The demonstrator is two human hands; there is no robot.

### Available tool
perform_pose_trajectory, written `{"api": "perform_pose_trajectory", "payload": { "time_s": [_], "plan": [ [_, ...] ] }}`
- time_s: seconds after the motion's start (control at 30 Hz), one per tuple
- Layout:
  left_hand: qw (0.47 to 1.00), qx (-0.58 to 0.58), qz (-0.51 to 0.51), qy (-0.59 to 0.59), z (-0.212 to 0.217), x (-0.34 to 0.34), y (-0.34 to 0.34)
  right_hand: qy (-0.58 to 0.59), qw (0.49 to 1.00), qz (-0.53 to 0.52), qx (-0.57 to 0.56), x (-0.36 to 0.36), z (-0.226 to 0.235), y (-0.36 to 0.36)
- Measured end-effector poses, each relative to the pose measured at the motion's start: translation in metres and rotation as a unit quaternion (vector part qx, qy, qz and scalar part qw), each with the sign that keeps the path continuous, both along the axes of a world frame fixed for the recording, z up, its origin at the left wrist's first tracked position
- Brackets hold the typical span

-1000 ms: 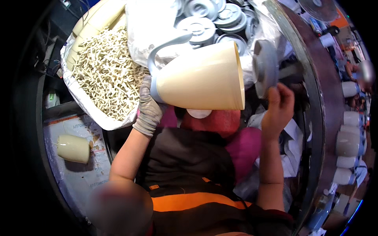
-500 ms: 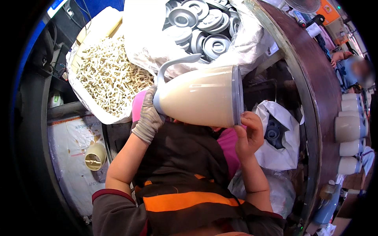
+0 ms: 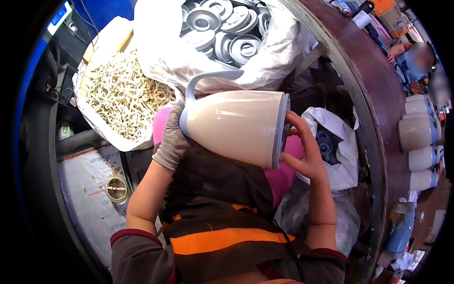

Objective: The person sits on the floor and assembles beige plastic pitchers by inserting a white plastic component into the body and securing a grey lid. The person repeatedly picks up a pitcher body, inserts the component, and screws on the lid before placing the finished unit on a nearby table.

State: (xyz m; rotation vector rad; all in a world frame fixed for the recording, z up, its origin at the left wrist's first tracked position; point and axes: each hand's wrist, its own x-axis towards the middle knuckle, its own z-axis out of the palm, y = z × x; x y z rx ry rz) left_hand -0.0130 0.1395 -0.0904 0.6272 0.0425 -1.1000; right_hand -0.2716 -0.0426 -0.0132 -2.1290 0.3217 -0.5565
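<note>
A cream jug (image 3: 234, 125) with a blue-grey handle (image 3: 208, 78) lies on its side in the air above my lap. My left hand (image 3: 172, 137), in a striped pale glove, is closed around its narrow end, beside the handle. At the wide end, banded by a grey rim (image 3: 280, 132), my bare right hand (image 3: 307, 151) curves its fingers and thumb around the edge. The thumb is at the lower part of the rim and the fingertips reach over the end face, which is turned away from view.
A white bag of grey round lids (image 3: 203, 19) stands ahead, beside a sack of small cream plastic pieces (image 3: 127, 94). At right, a white bag (image 3: 343, 165) holds dark grey parts. Several jugs (image 3: 416, 134) stand by a brown table (image 3: 350, 61); another person (image 3: 416, 61) sits beyond. A cream ring-shaped tube (image 3: 117, 189) is at left.
My right hand has gone from pinching the rim's lower corner to spreading around the wide end. The jug has tilted, its wide end lower. The whole view has shifted slightly.
</note>
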Motion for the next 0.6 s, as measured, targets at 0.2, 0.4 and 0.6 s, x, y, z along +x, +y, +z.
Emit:
{"api": "perform_pose_trajectory", "payload": {
  "time_s": [0.2, 0.4, 0.6],
  "plan": [
    [0.994, -0.026, -0.031, 0.106, -0.014, 0.005, 0.002, -0.031, 0.997, -0.043, -0.054, -0.004, -0.009, 0.011],
    [0.994, 0.046, -0.087, 0.047, -0.003, 0.008, 0.006, -0.116, 0.960, -0.004, -0.253, 0.001, -0.005, 0.014],
    [0.986, 0.018, 0.103, -0.130, 0.000, -0.001, 0.005, -0.072, 0.956, -0.196, 0.208, 0.010, -0.052, 0.022]
  ]
}}
